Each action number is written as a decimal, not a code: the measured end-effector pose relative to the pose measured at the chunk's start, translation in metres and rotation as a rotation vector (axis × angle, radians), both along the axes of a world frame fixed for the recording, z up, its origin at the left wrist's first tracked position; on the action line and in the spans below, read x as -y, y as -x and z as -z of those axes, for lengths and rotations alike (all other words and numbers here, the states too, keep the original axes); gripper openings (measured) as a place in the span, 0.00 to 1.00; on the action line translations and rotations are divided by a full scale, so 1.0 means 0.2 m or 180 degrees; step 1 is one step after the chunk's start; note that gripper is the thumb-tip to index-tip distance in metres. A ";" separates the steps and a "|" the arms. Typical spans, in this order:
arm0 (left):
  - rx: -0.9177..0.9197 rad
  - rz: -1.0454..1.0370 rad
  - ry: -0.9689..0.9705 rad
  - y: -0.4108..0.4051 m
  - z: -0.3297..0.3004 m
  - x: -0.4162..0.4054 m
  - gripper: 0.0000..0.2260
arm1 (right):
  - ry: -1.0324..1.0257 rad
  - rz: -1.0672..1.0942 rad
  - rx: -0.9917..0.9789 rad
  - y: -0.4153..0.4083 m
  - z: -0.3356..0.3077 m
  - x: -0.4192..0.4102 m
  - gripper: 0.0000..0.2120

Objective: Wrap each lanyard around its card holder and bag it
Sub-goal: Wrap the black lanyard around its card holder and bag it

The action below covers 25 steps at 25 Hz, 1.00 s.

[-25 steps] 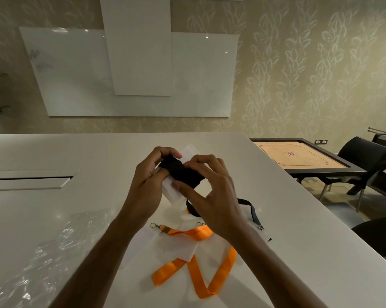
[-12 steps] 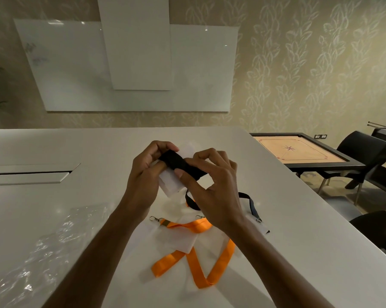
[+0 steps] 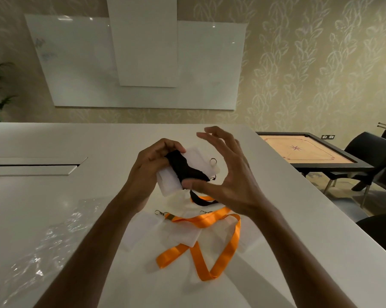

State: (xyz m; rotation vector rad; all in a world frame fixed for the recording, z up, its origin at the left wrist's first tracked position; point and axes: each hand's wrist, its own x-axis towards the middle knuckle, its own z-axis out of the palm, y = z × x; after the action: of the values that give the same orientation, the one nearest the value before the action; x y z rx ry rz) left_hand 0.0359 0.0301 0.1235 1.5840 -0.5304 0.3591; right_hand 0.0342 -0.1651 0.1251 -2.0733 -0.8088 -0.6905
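A white card holder [image 3: 188, 170] is being held above the desk [image 3: 54, 207] by the left hand [image 3: 147, 172], fingers curled round its left edge. A black lanyard [image 3: 184, 168] is being wound across the holder; its tail is hanging below. The right hand [image 3: 229, 174] is being kept spread, thumb touching the lanyard's lower wrap. An orange lanyard [image 3: 212, 238] is lying on the desk nearer the person. Clear plastic bags [image 3: 45, 247] are lying to the left.

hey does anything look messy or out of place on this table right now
Nothing is damaged or spilled. The orange lanyard sprawls in loose loops over spare card holders on the table, not yet wrapped. A tail of the black lanyard dangles below the held card holder.
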 end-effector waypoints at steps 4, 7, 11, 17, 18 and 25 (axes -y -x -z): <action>-0.0465 0.0406 -0.0268 -0.01 0.06 -0.07 0.15 | 0.0980 -0.0286 -0.0572 0.01 0.00 0.04 0.42; -0.0800 0.0557 -0.0325 0.02 0.15 -0.14 0.15 | 0.1186 -0.0375 -0.0717 0.03 0.04 -0.01 0.35; -0.1167 0.0480 -0.0188 0.12 0.28 -0.20 0.11 | 0.1095 -0.0481 -0.1126 0.08 0.17 -0.07 0.34; -0.1591 0.0928 -0.0387 0.28 0.39 -0.40 0.20 | 0.0806 -0.0448 -0.1381 0.22 0.44 -0.08 0.39; -0.1549 0.0719 -0.0342 0.30 0.40 -0.44 0.19 | 0.0772 -0.0371 -0.1416 0.24 0.46 -0.06 0.39; -0.1362 -0.2475 -0.2352 0.41 0.58 -0.62 0.15 | 0.0767 -0.0114 -0.1620 0.30 0.61 0.02 0.41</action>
State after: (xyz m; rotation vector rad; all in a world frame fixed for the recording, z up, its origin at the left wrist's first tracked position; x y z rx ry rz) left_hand -0.0464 0.1550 0.0072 2.4833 0.3679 0.4019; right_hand -0.0256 -0.1695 0.0026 -2.2995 -0.6530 -0.0290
